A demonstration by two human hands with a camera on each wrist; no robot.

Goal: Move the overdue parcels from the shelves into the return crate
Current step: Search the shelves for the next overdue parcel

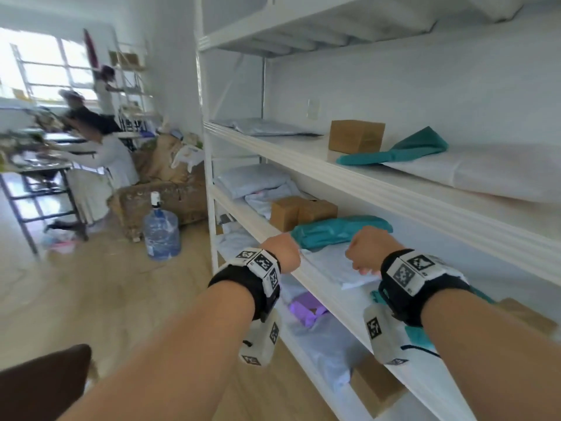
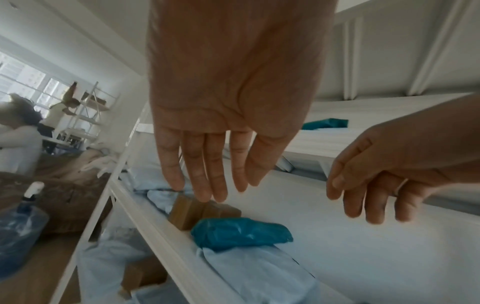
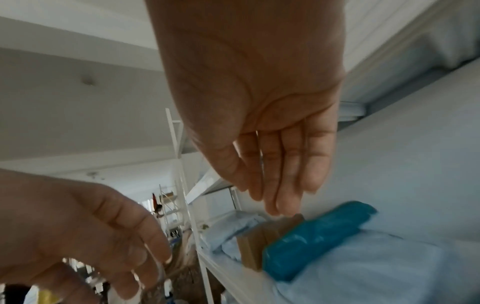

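Note:
A teal parcel (image 1: 340,230) lies on the middle shelf (image 1: 243,211), on top of a pale blue mailer (image 1: 331,262). Two brown boxes (image 1: 300,212) stand just beyond it. My left hand (image 1: 283,252) and right hand (image 1: 368,249) hover side by side just short of the teal parcel, touching nothing. In the left wrist view the left hand (image 2: 213,185) has straight fingers above the boxes (image 2: 202,211) and the teal parcel (image 2: 241,233). The right wrist view shows the right hand (image 3: 280,185) empty above the teal parcel (image 3: 319,234).
The upper shelf holds a brown box (image 1: 355,136), a second teal parcel (image 1: 400,151), and white and grey mailers. The lower shelf holds a purple parcel (image 1: 306,308) and more bags. A water jug (image 1: 161,232) stands on the floor at left, and people work at a table beyond it.

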